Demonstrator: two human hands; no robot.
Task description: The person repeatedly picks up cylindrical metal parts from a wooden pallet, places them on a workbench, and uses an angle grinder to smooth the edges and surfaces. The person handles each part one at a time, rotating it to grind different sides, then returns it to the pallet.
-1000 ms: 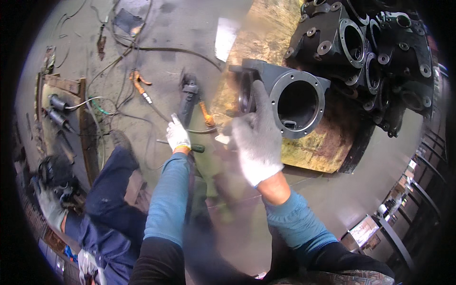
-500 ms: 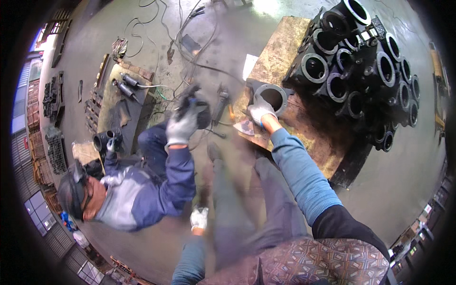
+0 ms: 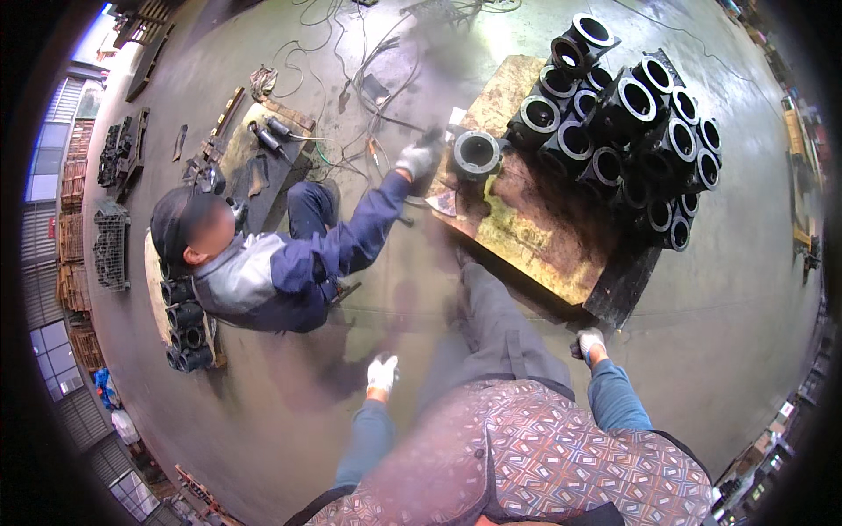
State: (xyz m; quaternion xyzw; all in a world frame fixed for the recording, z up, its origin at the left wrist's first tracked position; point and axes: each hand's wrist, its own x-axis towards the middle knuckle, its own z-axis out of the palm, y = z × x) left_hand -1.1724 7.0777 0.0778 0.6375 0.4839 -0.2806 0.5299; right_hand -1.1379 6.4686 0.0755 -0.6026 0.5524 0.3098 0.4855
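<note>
The flanged casting (image 3: 477,171) sits at the far left part of the wooden-topped platform (image 3: 526,241) in front of you, its round ring facing up toward your head. Half a second ago your right hand (image 3: 588,344) was on it; now that hand is down by the platform's near right corner, well apart from the casting. Your left hand (image 3: 381,374) hangs low over the floor (image 3: 351,456), as before. Both gloves are too small here to tell how far the fingers are open; you can see nothing held in the left, and whether the right holds anything cannot be told.

The co-worker's gloved hand (image 3: 417,160) has swung across and is now just beside your casting, with something dark and blurred at its fingers.

The platform's top is yellowish and darkly stained, and a stack of castings (image 3: 627,131) fills its right side. Around you, cables (image 3: 386,114) trail over the grey floor, two cylindrical tools (image 3: 267,138) lie on a low board to your left, and a wire cage (image 3: 111,245) stands farther out.
</note>
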